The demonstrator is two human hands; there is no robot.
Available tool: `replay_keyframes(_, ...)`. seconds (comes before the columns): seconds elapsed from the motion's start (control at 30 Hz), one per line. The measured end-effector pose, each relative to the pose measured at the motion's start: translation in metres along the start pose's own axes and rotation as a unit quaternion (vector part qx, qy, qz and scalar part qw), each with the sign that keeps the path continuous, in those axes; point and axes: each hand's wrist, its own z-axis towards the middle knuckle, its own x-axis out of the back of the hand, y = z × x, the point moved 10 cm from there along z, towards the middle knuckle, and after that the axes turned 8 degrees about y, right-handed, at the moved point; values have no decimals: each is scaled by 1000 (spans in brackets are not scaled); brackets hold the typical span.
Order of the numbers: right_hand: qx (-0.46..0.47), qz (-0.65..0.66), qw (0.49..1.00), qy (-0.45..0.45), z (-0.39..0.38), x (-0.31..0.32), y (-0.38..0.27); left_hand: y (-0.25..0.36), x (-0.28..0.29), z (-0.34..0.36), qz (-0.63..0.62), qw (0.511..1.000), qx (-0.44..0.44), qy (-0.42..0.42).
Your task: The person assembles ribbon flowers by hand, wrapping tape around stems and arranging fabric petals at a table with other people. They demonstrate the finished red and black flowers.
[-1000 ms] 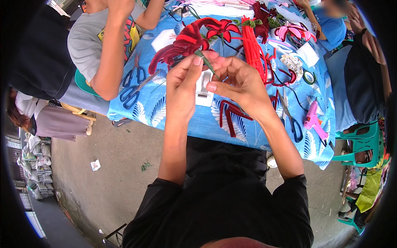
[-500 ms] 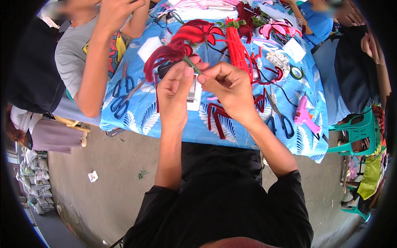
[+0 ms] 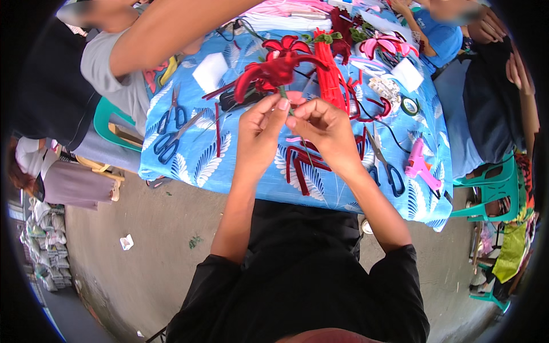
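Note:
My left hand (image 3: 269,123) and my right hand (image 3: 314,126) are closed on the green stem (image 3: 284,92) of a dark red fuzzy flower (image 3: 280,70), thumbs and fingertips pinching it, with a thin wire hanging below. Just behind it lie another red flower (image 3: 286,44) and a bundle of red stems (image 3: 327,68). Red bent pieces (image 3: 300,166) rest on the blue leaf-patterned cloth (image 3: 206,188) under my hands. Two pairs of scissors (image 3: 171,143) lie at the left; more scissors (image 3: 392,171) and a pink glue gun (image 3: 423,171) at the right.
A co-worker (image 3: 111,63) at the upper left has an arm raised across the table corner. Other people (image 3: 434,40) are at the right. Green plastic chairs (image 3: 489,200) stand beside the table. Pink flowers (image 3: 383,43), white foam blocks (image 3: 209,73) and a tape roll (image 3: 410,107) lie on the cloth.
The flower in my hands has turned, its stem now more upright, and my hands have shifted slightly. The co-worker's arm at the upper left has swung up and rightward.

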Motion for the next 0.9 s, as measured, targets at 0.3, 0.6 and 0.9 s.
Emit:
replay_keyframes(0.3,6,-174,983,-55,-18,23,16,-2,84,13,34,994,0,103)
replay_keyframes(0.6,24,-308,947,-87,-22,27,11,1,146,24,178,978,31,108)
replay_keyframes(0.9,56,-284,953,-87,-19,33,3,6,167,53,403,904,-110,87)
